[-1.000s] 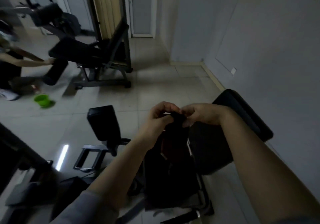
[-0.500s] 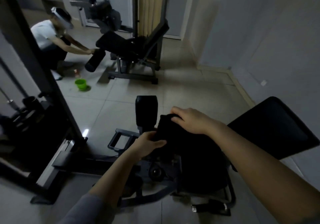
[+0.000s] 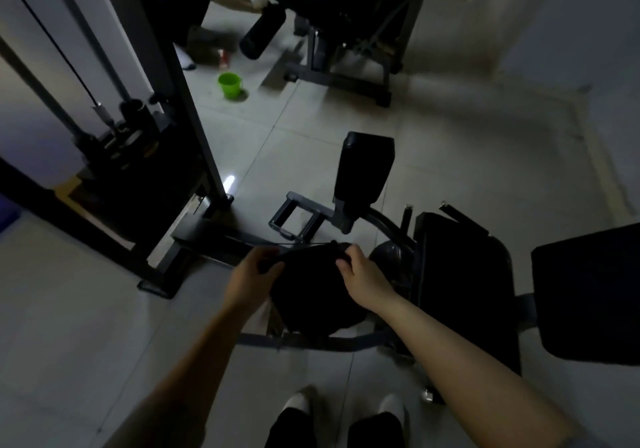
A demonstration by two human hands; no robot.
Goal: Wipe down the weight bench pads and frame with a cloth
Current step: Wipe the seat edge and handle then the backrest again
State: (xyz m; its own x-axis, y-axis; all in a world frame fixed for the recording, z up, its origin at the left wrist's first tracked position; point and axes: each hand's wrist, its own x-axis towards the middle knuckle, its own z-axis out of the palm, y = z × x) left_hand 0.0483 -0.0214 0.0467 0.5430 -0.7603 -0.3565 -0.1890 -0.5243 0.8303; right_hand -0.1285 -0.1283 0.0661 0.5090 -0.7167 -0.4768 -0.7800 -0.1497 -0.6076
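Holding a black cloth stretched between both hands: left hand is pinching its left top edge, right hand is gripping the right top corner, so it's hanging over the bench frame. Open tile floor is sitting to the left, seat pad just right. It's dim, so cloth folds are hard to make out.

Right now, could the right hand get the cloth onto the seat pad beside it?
Probably yes. The right hand grips the dark cloth together with the left hand, and the seat pad lies just to its right with nothing visible between.
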